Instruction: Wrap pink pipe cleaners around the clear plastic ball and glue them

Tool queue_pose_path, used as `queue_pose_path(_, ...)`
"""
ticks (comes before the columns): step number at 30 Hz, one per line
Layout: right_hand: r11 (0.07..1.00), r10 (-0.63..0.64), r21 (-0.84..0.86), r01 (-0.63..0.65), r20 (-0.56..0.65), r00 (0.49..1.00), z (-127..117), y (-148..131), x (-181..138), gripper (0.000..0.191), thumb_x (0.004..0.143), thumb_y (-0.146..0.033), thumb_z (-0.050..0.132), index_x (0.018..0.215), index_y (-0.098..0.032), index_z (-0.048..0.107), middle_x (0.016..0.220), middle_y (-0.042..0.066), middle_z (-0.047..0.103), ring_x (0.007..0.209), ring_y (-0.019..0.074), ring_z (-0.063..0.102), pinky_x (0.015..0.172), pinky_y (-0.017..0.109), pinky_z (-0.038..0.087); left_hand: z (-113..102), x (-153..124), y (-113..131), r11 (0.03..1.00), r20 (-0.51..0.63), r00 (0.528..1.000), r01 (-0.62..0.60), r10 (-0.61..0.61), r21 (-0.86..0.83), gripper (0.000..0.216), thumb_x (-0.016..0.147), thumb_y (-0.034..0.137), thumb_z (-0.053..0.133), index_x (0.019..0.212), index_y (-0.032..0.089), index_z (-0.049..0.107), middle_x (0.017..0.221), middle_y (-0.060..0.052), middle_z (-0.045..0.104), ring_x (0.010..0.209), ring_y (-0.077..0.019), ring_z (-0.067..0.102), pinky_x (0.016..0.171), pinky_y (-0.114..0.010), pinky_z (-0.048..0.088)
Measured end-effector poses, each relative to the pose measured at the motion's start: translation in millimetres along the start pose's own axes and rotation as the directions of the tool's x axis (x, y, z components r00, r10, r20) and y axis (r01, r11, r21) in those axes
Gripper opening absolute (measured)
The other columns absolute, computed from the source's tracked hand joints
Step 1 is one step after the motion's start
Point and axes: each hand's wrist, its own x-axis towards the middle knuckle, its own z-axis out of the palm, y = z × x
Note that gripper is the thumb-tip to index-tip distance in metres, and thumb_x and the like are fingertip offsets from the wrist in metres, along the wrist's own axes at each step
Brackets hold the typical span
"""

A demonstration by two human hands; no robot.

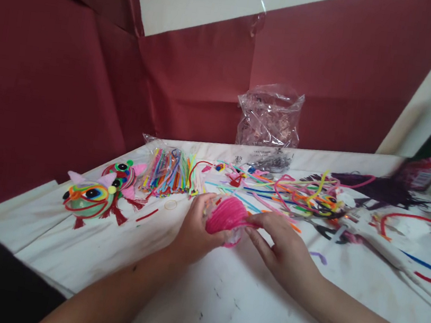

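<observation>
My left hand (195, 231) is closed round a ball (227, 216) wound with bright pink pipe cleaner, held just above the white table (220, 301). My right hand (285, 249) pinches the pink strand at the ball's right side, fingers pressed together. Both forearms reach in from the bottom edge. The underside of the ball is hidden by my fingers.
Two finished fish-like figures (92, 197) with big eyes stand at the left. A packet of coloured pipe cleaners (168, 171) lies behind the ball, loose ones (299, 194) spread to the right. A clear plastic bag (269, 118) leans on the red wall. Black scissors (328, 231) lie right of my hands.
</observation>
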Motion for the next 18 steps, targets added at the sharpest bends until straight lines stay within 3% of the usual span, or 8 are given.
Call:
queue_pose_path(8,0.990,-0.128,-0.044,0.132,0.090,0.988,3,5,-1,0.018,0.090,-0.015,0.044,0.082,-0.019,0.060,0.072,0.007,0.064,0.068,0.0188,0.058,0.060,0.029,0.046,-1,0,-6,0.979,0.045,0.988,-0.155,0.151,0.132,0.069,0.055,0.020,0.076,0.119,0.021,0.048,0.123,-0.009,0.049,0.118,-0.0289,0.046,0.101,-0.041,0.036)
queue_pose_path(12,0.992,-0.112,-0.045,0.117,0.109,0.988,4,8,-1,0.020,0.090,-0.015,0.043,0.086,-0.018,0.062,0.074,0.008,0.066,0.070,0.0192,0.059,0.062,0.030,0.047,-2,3,-6,0.999,0.051,0.999,-0.014,0.012,0.035,0.070,0.054,0.024,0.077,0.118,0.020,0.048,0.118,-0.009,0.053,0.110,-0.0284,0.052,0.093,-0.039,0.043)
queue_pose_path(14,0.998,-0.058,-0.005,0.059,0.110,0.992,4,9,0,0.019,0.090,-0.017,0.043,0.087,-0.018,0.062,0.075,0.007,0.067,0.070,0.0186,0.060,0.063,0.029,0.047,-4,5,-5,0.997,0.048,0.996,0.071,-0.070,-0.017,0.069,0.054,0.028,0.078,0.116,0.019,0.048,0.114,-0.008,0.056,0.104,-0.0273,0.055,0.090,-0.038,0.045)
queue_pose_path(18,0.976,0.185,0.092,-0.199,0.139,0.973,2,11,3,0.018,0.089,-0.025,0.046,0.080,-0.021,0.060,0.070,0.003,0.067,0.062,0.0159,0.060,0.056,0.025,0.046,-5,9,-5,0.979,0.067,0.983,0.177,-0.171,-0.105,0.066,0.056,0.031,0.076,0.114,0.019,0.046,0.103,-0.004,0.059,0.094,-0.0240,0.059,0.081,-0.034,0.048)
